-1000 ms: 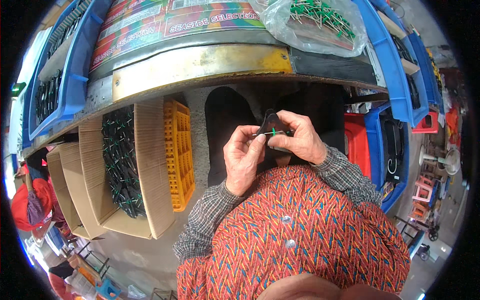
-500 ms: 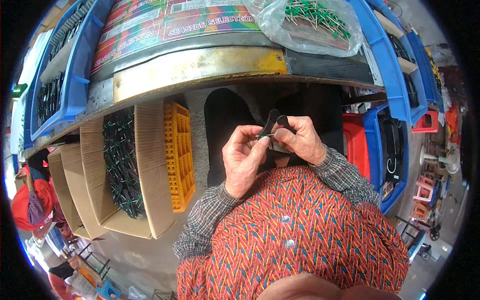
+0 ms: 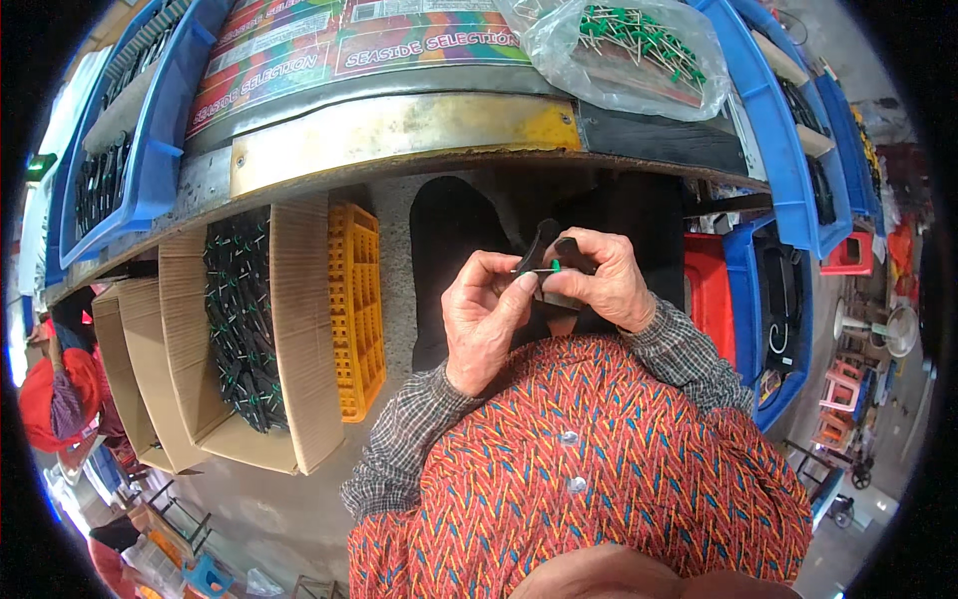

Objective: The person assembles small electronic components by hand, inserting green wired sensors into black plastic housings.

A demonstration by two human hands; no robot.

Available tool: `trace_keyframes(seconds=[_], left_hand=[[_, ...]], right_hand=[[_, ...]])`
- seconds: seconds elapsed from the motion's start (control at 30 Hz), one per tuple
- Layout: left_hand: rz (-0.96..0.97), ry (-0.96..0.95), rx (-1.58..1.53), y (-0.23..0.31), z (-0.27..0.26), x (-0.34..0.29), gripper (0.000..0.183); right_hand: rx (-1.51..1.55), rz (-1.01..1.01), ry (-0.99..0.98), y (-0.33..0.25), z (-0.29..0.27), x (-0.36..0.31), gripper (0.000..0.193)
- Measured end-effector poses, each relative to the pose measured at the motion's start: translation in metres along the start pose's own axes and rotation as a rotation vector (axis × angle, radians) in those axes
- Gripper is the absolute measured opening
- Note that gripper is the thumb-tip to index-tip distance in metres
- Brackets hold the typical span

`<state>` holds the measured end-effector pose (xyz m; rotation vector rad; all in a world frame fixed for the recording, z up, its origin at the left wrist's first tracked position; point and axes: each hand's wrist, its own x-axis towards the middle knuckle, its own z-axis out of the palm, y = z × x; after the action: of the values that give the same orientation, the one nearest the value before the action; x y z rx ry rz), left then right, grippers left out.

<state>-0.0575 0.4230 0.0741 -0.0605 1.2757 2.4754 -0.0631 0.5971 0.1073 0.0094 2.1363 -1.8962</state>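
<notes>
Above my lap, my left hand is closed, thumb and fingers pinching a curved black plastic piece. My right hand is closed too. Its thumb and forefinger hold a green-headed metal pin, whose thin shaft points left to the left fingertips and the black piece. Another dark end sticks up between the right fingers; its lower part is hidden. Whether the pin's tip is inside the black piece, I cannot tell.
A clear plastic bag of green-headed pins lies on the workbench. Blue trays with black pieces flank it. Left stand a cardboard box of black pieces with pins and a yellow crate. A red stool is at right.
Half a second ago green showed at the left fingertips; now the pin's green head is at the right fingertips, its shaft pointing left. Both hands stay close together in nearly the same place.
</notes>
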Motion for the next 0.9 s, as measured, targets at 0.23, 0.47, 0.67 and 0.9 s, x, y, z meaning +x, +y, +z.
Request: trace_keyframes(seconds=[0.23, 0.47, 0.67, 0.9], left_hand=[[0.006, 0.012, 0.03, 0.003, -0.002, 0.0, 0.014], [0.045, -0.027, 0.041, 0.008, 0.002, 0.0, 0.012], [0.131, -0.046, 0.092, 0.003, 0.004, 0.004, 0.014], [0.151, -0.05, 0.134, 0.003, 0.005, 0.004, 0.012]], right_hand=[[-0.022, -0.088, 0.014, 0.002, 0.002, 0.003, 0.015], [0.174, -0.007, -0.003, 0.013, 0.003, 0.004, 0.017], [0.27, 0.089, -0.034, 0.015, -0.007, 0.001, 0.018], [0.3, 0.098, 0.034, 0.019, -0.007, 0.0, 0.019]])
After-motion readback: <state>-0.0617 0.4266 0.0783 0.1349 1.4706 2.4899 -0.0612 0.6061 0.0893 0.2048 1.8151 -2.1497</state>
